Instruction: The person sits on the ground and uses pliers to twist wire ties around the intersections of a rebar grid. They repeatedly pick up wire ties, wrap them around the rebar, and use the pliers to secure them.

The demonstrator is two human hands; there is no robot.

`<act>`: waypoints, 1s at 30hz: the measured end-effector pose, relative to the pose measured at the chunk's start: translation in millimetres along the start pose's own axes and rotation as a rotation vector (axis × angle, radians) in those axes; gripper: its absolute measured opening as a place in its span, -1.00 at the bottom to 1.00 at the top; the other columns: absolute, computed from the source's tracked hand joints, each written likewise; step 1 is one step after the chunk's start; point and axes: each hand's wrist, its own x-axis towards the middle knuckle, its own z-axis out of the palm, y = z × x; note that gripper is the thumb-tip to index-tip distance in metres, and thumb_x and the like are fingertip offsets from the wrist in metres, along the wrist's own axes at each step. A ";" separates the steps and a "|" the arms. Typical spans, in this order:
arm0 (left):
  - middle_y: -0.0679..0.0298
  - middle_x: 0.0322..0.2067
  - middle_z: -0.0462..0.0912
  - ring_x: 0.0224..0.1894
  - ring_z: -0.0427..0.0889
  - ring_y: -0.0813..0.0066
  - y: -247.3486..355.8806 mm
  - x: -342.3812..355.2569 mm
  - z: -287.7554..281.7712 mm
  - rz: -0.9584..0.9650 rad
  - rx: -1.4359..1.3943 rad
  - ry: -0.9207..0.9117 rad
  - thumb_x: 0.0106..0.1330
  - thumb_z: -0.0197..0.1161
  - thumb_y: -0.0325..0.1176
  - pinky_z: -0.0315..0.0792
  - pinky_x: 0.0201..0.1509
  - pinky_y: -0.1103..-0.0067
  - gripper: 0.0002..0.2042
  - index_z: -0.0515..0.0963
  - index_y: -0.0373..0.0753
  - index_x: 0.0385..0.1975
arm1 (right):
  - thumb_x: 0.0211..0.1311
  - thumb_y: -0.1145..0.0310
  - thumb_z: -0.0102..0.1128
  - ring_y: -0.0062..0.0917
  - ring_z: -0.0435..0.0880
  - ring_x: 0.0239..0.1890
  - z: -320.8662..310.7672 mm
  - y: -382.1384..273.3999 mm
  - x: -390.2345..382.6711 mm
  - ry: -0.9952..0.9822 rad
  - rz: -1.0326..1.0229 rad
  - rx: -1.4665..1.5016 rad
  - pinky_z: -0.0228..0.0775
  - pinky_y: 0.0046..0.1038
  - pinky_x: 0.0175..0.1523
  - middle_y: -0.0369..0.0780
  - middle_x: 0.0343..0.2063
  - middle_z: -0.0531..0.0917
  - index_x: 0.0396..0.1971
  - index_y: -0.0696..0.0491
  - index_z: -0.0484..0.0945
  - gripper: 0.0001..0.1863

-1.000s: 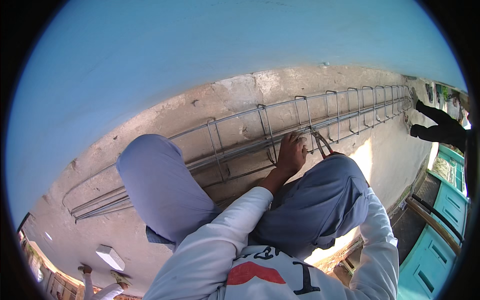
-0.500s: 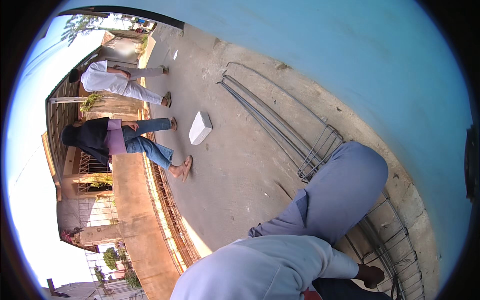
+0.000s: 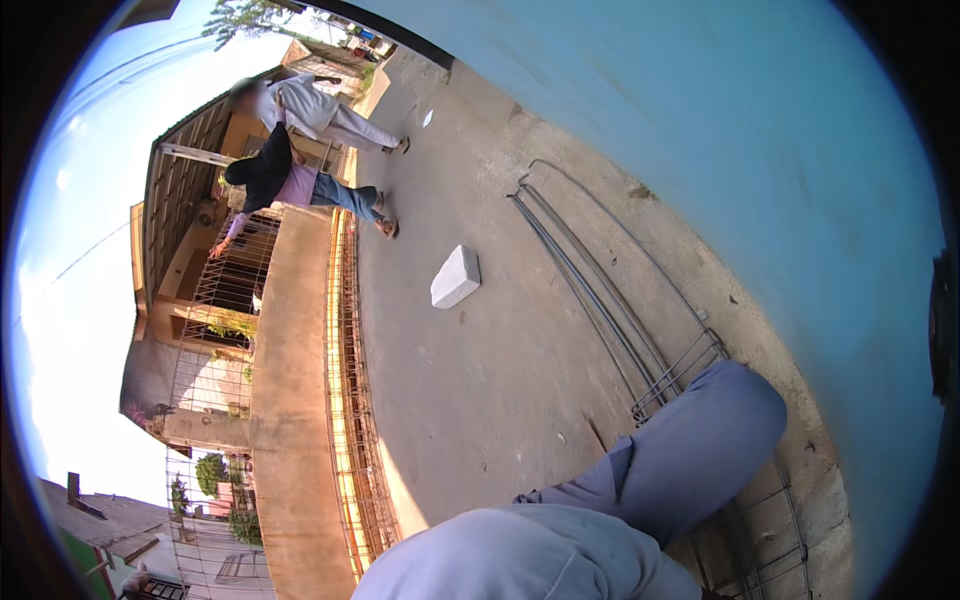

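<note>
A long steel rebar cage (image 3: pixel 603 268) lies on the concrete ground along the blue wall, its rods running from the upper middle to the lower right. My bent, grey-trousered leg (image 3: pixel 715 430) covers part of it. My left arm in a pale sleeve (image 3: pixel 530 555) comes in from the bottom beside that leg and reaches toward the cage. At most a dark sliver of my left hand shows at the bottom edge, so its fingers and anything in them are hidden. My right hand is out of view.
A white block (image 3: pixel 455 276) lies on the concrete. Two people (image 3: pixel 330 120) (image 3: pixel 295 185) walk at the upper left, one with an arm stretched out. Long steel cages (image 3: pixel 342 340) run beside a low tan wall (image 3: pixel 280 400). The blue wall (image 3: pixel 790 180) bounds the right.
The view has swung left from the cage and pliers, which are now out of sight. The two people have moved farther off. My left hand has dropped almost out of frame.
</note>
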 end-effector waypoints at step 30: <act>-0.02 -0.06 0.68 0.02 0.66 0.02 48.7 -40.6 -8.2 -0.056 -0.272 0.139 0.37 0.27 -0.22 0.51 0.11 0.24 -0.70 0.61 -0.31 -0.06 | 0.40 -0.10 0.23 -0.61 0.63 -0.50 -38.6 67.9 -203.8 -0.564 0.778 0.567 0.49 -0.52 -0.43 -0.24 -0.43 0.65 -0.12 0.06 0.61 -0.53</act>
